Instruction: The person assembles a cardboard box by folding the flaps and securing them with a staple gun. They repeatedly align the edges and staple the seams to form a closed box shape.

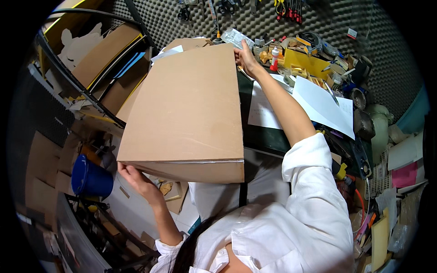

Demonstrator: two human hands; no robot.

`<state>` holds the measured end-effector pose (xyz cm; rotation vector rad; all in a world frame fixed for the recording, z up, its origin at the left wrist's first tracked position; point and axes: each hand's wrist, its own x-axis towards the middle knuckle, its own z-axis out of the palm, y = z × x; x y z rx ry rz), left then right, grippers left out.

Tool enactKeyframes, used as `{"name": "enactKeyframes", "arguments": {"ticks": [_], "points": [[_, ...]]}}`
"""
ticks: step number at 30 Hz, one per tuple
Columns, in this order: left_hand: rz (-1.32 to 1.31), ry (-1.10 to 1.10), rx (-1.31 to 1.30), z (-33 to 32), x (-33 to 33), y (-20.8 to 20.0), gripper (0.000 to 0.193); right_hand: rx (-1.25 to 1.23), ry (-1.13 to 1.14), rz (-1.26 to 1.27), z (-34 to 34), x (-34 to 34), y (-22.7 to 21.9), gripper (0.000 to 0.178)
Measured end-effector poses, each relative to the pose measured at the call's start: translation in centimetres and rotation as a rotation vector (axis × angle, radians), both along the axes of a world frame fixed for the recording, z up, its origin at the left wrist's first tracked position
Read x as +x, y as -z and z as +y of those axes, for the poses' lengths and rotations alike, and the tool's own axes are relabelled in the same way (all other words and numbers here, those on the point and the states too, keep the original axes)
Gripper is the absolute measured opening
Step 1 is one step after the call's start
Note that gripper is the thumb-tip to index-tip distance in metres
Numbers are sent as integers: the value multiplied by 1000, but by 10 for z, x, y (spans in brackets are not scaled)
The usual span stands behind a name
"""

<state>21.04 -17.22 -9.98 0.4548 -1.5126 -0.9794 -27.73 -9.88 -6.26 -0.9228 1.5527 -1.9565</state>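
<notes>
A large flat brown board (186,104), like fibreboard or stiff cardboard, lies tilted in front of me. Below its near edge shows a second brown panel (209,170), with a thin pale line between the two. At the near left corner, my left hand (139,182) is closed on the board, thumb side at the edge and the other fingers partly hidden underneath. My right hand (246,59) grips the far right edge, its fingers partly out of sight behind it.
Under my right arm, white paper sheets (323,104) lie on a dark green work surface (273,139). Beyond stand a red-and-white bottle (274,59) and a yellow box (307,63) among clutter. On the left are a rack of boards (107,59) and a blue bucket (93,177).
</notes>
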Motion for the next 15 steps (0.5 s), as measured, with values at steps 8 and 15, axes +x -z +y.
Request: {"name": "enactKeyframes", "arguments": {"ticks": [8, 15], "points": [[-29, -245, -107, 10, -13, 6, 86, -134, -2, -151, 39, 41, 22, 88], [249, -65, 148, -41, -2, 48, 79, -222, 116, -92, 116, 130, -4, 87]]}}
